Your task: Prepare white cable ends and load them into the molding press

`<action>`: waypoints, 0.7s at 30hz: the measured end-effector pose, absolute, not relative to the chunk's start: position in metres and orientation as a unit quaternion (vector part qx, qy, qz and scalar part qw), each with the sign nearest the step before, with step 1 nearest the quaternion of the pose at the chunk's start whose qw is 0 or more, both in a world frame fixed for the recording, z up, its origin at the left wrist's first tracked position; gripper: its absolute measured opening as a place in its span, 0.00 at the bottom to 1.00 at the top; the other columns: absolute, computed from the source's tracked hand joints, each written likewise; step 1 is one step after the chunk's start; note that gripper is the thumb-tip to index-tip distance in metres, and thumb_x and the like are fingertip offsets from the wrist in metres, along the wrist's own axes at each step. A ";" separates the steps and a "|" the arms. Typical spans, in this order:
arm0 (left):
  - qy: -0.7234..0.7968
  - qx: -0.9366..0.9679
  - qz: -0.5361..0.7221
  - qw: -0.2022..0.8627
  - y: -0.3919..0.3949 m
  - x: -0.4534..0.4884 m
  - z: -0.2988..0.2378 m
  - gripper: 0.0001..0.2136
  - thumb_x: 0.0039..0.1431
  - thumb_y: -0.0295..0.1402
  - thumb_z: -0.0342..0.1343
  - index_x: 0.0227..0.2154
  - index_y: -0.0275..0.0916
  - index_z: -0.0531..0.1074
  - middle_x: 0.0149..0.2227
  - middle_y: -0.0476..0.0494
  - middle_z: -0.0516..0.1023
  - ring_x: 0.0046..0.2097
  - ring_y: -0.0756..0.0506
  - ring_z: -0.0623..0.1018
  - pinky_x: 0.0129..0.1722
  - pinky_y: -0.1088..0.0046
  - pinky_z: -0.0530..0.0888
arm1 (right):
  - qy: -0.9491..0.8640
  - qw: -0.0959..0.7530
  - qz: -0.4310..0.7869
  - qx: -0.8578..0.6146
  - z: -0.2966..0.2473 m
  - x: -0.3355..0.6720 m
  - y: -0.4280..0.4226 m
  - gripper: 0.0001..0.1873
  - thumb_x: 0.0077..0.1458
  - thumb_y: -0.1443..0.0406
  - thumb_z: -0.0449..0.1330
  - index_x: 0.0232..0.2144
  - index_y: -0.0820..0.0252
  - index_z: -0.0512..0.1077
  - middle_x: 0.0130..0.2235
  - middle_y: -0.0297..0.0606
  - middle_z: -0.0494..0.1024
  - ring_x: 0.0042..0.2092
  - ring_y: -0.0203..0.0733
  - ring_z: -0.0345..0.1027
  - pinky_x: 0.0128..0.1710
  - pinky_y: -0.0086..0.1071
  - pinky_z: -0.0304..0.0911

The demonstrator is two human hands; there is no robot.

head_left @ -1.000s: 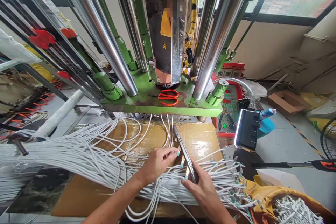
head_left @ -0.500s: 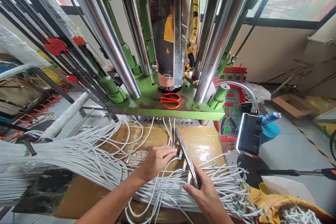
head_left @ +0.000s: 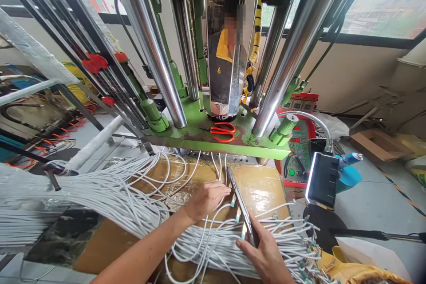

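Hands?

Right hand (head_left: 262, 253) grips the lower end of a steel bar (head_left: 242, 207), fingers wrapped around it. Left hand (head_left: 208, 199) sits just beside the bar, fingers curled over white cables (head_left: 109, 191). Whether they pinch any cable, I cannot tell.

Location of the bar?

Tilted across the cables, above a cardboard sheet (head_left: 262, 191) and just below a green machine bed (head_left: 189, 135). Teal-tipped connectors (head_left: 237, 218) lie beside it.

Anything else on the bed?

Red-handled scissors (head_left: 222, 132), lying flat.

Legible markings?

Control panel (head_left: 297, 159), right of the bed, shows red digits, too small to read at this distance.
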State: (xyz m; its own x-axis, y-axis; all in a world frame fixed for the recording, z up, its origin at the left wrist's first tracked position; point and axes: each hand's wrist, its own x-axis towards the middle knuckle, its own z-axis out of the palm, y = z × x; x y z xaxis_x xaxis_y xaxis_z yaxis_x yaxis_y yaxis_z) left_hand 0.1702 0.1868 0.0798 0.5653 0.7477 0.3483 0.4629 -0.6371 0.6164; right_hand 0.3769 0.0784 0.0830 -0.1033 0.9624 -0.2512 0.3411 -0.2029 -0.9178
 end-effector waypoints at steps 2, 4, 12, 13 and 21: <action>0.370 0.847 0.285 0.256 0.191 0.172 0.090 0.10 0.63 0.29 0.50 0.38 0.40 0.78 0.39 0.43 0.80 0.41 0.46 0.78 0.44 0.68 0.74 | -0.551 0.302 0.512 -0.586 0.088 0.384 0.082 0.34 0.46 0.62 0.63 0.57 0.59 0.66 0.29 0.33 0.75 0.33 0.43 0.67 0.37 0.31 0.65; 0.377 0.847 0.252 0.278 0.195 0.176 0.101 0.13 0.57 0.34 0.58 0.45 0.42 0.76 0.52 0.41 0.75 0.53 0.42 0.73 0.52 0.64 0.71 | -0.557 0.303 0.522 -0.570 0.092 0.392 0.086 0.33 0.47 0.62 0.63 0.57 0.58 0.66 0.30 0.33 0.74 0.34 0.42 0.67 0.38 0.31 0.65; 0.302 0.900 0.185 0.254 0.213 0.203 0.103 0.28 0.43 0.44 0.67 0.50 0.43 0.73 0.53 0.40 0.74 0.57 0.36 0.70 0.57 0.56 0.63 | -0.605 0.248 0.493 -0.574 0.111 0.412 0.094 0.31 0.50 0.63 0.60 0.57 0.57 0.65 0.30 0.31 0.73 0.32 0.39 0.64 0.34 0.29 0.61; 0.301 0.901 0.197 0.242 0.213 0.205 0.101 0.27 0.43 0.44 0.67 0.48 0.43 0.74 0.52 0.41 0.75 0.55 0.37 0.71 0.55 0.57 0.64 | -0.623 0.229 0.470 -0.582 0.110 0.414 0.095 0.31 0.50 0.62 0.60 0.58 0.57 0.65 0.32 0.32 0.75 0.32 0.39 0.65 0.34 0.29 0.62; 0.378 0.874 0.239 0.188 0.214 0.212 0.090 0.26 0.41 0.47 0.66 0.45 0.45 0.75 0.54 0.42 0.73 0.56 0.35 0.70 0.57 0.55 0.62 | -0.793 0.041 0.107 -0.598 0.041 0.460 0.103 0.25 0.48 0.64 0.63 0.51 0.56 0.74 0.42 0.45 0.80 0.43 0.55 0.72 0.46 0.40 0.66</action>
